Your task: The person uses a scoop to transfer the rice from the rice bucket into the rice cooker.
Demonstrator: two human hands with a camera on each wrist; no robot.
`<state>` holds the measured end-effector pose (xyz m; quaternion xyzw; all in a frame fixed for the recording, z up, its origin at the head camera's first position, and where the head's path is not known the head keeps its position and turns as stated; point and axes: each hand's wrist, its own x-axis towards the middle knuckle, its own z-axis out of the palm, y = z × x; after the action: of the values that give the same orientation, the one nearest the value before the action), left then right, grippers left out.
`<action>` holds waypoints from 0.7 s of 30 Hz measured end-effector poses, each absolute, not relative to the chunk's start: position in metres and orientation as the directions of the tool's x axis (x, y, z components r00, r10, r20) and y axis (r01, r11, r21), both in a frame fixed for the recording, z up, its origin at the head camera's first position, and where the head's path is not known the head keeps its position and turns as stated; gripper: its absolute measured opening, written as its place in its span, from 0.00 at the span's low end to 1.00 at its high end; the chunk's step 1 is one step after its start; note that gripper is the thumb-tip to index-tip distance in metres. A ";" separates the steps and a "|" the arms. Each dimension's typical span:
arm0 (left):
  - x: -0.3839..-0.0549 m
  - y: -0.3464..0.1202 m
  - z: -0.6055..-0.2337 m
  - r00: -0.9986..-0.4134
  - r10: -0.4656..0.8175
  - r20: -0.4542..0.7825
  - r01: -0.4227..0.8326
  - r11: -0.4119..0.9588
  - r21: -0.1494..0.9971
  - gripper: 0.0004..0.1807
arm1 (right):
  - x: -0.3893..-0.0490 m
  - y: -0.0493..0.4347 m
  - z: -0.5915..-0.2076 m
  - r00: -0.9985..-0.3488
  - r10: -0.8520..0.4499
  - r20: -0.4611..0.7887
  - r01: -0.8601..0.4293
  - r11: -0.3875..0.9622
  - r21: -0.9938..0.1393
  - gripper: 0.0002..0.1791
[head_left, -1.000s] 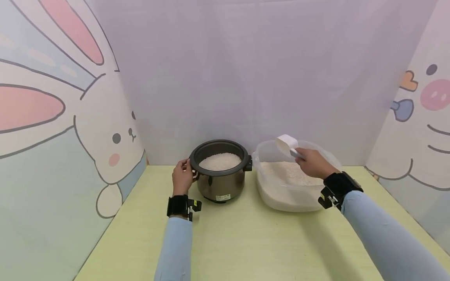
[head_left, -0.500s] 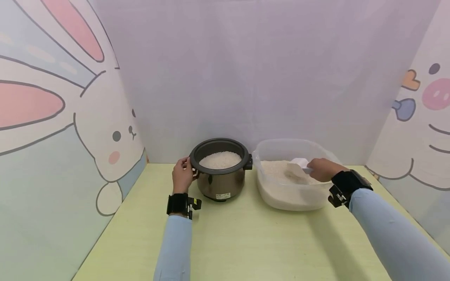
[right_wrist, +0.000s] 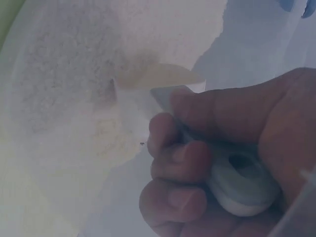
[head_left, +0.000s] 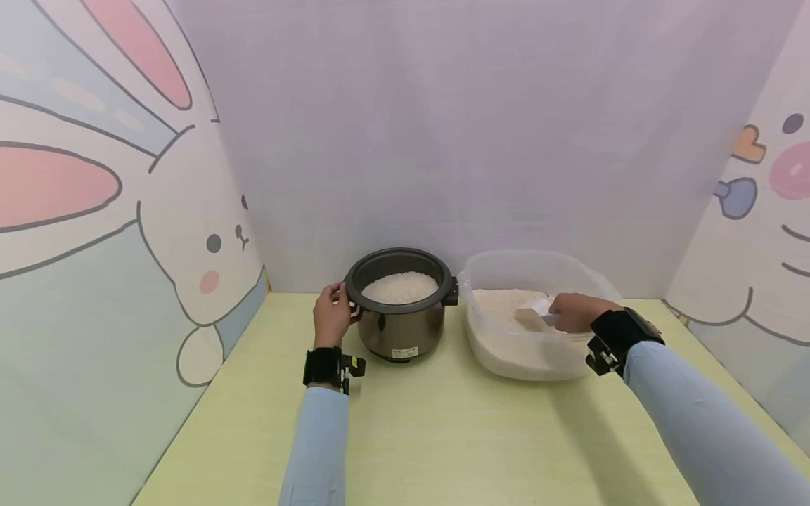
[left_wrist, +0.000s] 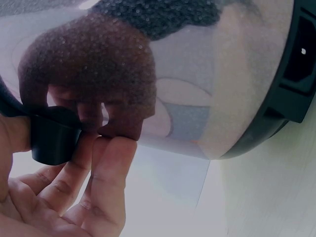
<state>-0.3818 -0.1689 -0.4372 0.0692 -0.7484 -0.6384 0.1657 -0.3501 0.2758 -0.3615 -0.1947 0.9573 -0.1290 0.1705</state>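
My left hand holds the black side handle of a rice cooker. In the left wrist view, the thumb lies at the handle's upper edge and the fingers reach beneath it, touching the shiny body. White rice lies inside the pot. To the cooker's right, my right hand grips the grey handle of a white measuring scoop. The scoop's cup is down in the rice of a clear plastic bin; part of the cup is hidden by rice and fingers.
Both containers stand side by side on a pale yellow table, near the plain back wall. Cartoon-printed side panels border the table left and right. The bin's raised rim surrounds the right hand's working area.
My right hand has lowered the scoop from above the bin's rim down into its rice. The left hand keeps its hold on the cooker's handle. The head view has shifted slightly.
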 end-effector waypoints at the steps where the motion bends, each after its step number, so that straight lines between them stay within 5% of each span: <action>1: -0.382 -0.169 -0.437 -0.936 -0.314 0.161 0.110 0.174 0.979 0.22 | -0.352 0.275 -0.362 -0.859 -0.424 -0.286 -0.329 0.886 -0.327 0.11; 13: -0.383 -0.169 -0.437 -0.936 -0.318 0.153 0.101 0.172 0.980 0.22 | -0.359 0.273 -0.364 -0.806 -0.501 -0.314 -0.384 0.847 -0.367 0.14; 21: -0.383 -0.168 -0.437 -0.935 -0.318 0.158 0.107 0.171 0.979 0.21 | -0.358 0.265 -0.364 -0.820 -0.468 -0.329 -0.295 0.838 -0.458 0.12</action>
<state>-0.3828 -0.1684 -0.4369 0.0706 -0.7471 -0.6397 0.1660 -0.3577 0.2654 -0.3637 -0.2045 0.9333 -0.1974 0.2196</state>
